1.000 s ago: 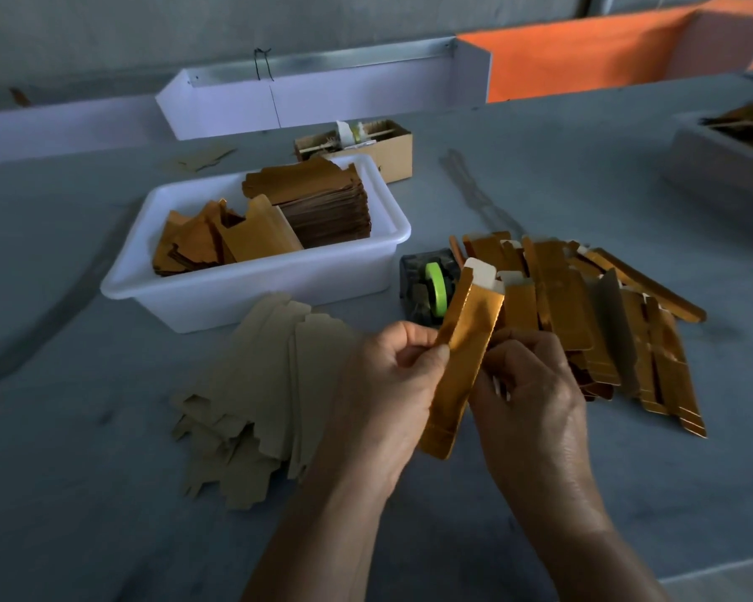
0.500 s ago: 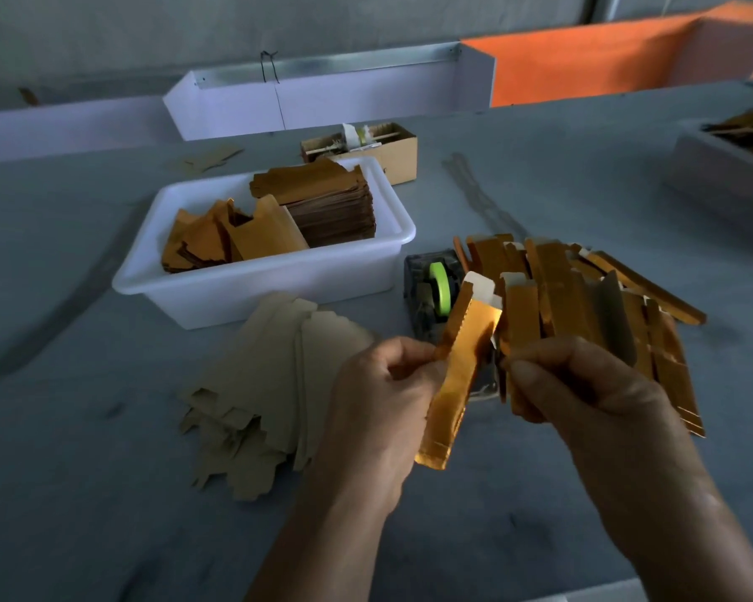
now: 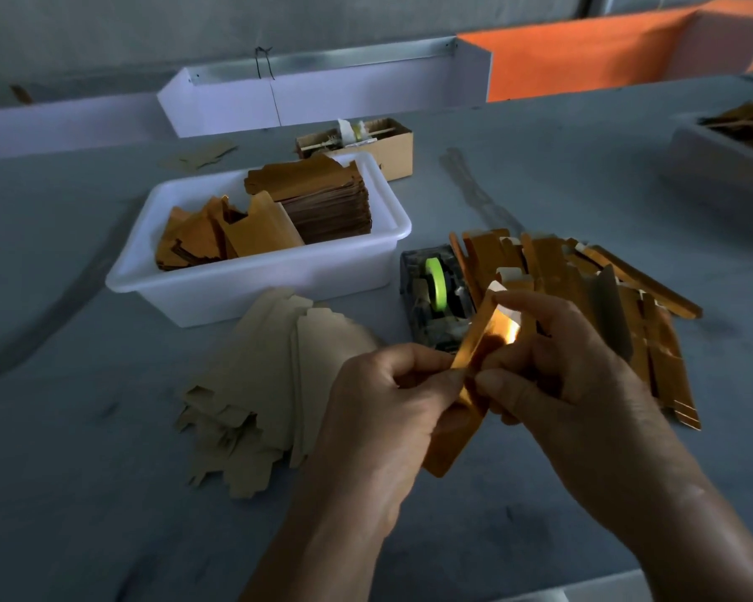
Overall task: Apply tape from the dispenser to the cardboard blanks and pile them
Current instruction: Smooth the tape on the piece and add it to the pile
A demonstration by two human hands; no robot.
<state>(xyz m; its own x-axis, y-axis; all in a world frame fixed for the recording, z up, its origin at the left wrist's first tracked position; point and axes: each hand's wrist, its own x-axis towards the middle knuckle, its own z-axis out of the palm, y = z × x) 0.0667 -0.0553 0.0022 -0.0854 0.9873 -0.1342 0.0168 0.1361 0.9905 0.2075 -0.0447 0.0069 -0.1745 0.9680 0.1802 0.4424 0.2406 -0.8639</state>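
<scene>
Between both hands | gold blank (image 3: pixel 474 354) tilted | left hand (image 3: pixel 392 410) pinches it | right hand (image 3: pixel 561 384) pinches it

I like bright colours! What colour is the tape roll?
Bright green tape roll, clearest in the head view.

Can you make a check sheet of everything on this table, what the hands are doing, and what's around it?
Surface: grey table top, dull and scuffed.
Job's things: folded gold cardboard blank held up between both hands; clear tape dispenser with green roll behind it; heap of gold folded blanks to the right; fan of flat tan blanks to the left.
Clutter: white plastic tub holding more gold and brown blanks; small brown cardboard box behind it.
Hands: left hand pinches the blank's middle; right hand pinches it beside, fingers at the top edge.
Cables: nothing seen.
Surroundings: white trough and orange panel at the back.
</scene>
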